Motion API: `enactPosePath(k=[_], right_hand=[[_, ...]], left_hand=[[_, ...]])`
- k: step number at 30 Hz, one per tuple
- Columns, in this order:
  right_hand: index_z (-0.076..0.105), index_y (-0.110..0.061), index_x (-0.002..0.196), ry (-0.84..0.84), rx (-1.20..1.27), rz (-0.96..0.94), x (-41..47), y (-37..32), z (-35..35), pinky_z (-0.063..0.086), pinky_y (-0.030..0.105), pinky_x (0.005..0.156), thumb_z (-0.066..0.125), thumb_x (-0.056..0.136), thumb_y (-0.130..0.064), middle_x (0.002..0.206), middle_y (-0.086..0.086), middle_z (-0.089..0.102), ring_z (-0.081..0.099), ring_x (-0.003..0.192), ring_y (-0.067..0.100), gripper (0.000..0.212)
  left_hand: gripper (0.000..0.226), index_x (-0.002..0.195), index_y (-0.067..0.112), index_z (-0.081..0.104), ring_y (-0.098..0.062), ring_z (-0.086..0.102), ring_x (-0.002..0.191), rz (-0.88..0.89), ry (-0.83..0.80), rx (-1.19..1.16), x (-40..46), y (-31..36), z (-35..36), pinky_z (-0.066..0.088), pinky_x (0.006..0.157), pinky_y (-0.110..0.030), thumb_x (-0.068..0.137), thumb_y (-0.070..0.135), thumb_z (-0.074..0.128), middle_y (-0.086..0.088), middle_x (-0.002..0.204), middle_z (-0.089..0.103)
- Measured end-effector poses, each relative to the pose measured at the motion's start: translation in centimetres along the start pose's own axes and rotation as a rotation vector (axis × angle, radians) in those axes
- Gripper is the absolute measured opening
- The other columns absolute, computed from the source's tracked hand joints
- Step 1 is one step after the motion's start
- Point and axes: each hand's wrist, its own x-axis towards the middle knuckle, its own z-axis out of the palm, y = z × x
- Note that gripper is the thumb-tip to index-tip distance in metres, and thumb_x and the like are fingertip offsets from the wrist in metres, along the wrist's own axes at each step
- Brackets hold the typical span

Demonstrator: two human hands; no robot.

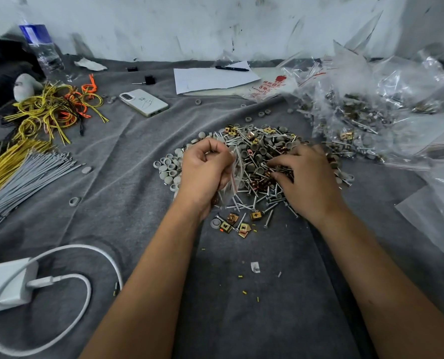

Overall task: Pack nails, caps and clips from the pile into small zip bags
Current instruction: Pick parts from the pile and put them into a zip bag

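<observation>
A pile [259,149] of silver nails, grey caps and brass clips lies on the grey cloth in the middle. My left hand [205,172] is closed on a small clear zip bag [235,174] with a red seal line, held at the pile's left edge; a few nails show inside it. My right hand [306,177] rests palm down on the pile's right side, fingertips curled onto nails and clips. Whether it holds any is hidden. Grey caps [169,169] cluster left of my left hand. A few clips and nails [241,224] lie loose nearer me.
Filled zip bags [366,120] are heaped at the right. A phone [144,102], paper with a pen [213,77] and a water bottle [43,50] lie at the back. Yellow, orange and grey ties [34,141] spread at the left; a white charger and cable [21,283] sit near left.
</observation>
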Motion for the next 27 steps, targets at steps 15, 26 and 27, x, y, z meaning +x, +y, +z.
enactPosePath(k=[15, 26, 27], right_hand=[[0.067, -0.015, 0.096, 0.190, 0.137, 0.040, 0.4, 0.2, -0.2, 0.037, 0.027, 0.083, 0.069, 0.095, -0.016, 0.098, -0.004, 0.061, 0.054, 0.103, 0.020, 0.003], [0.073, -0.026, 0.120, 0.048, -0.028, 0.203, 0.8, 2.3, 0.0, 0.039, 0.042, 0.102, 0.070, 0.094, -0.034, 0.121, 0.010, 0.057, 0.040, 0.123, 0.033, 0.027], [0.073, -0.026, 0.120, 0.043, -0.028, 0.207, 0.9, 2.3, -0.1, 0.039, 0.044, 0.103, 0.070, 0.094, -0.036, 0.123, 0.011, 0.056, 0.039, 0.123, 0.033, 0.028]], left_hand=[[0.021, 0.083, 0.008, 0.059, -0.011, 0.036, 0.042, -0.004, -0.014, 0.018, 0.1, -0.1, 0.0, 0.028, 0.038, -0.020, 0.095, -0.010, 0.058, -0.004, 0.059, 0.050], [0.020, 0.084, 0.008, 0.059, -0.012, 0.036, 0.036, 0.032, -0.085, 0.021, -0.5, -0.8, 1.2, 0.029, 0.036, -0.020, 0.094, -0.009, 0.060, -0.002, 0.050, 0.048], [0.020, 0.083, 0.008, 0.059, -0.011, 0.036, 0.035, 0.033, -0.098, 0.025, -0.6, -0.8, 1.5, 0.029, 0.036, -0.020, 0.094, -0.009, 0.060, -0.001, 0.049, 0.047]])
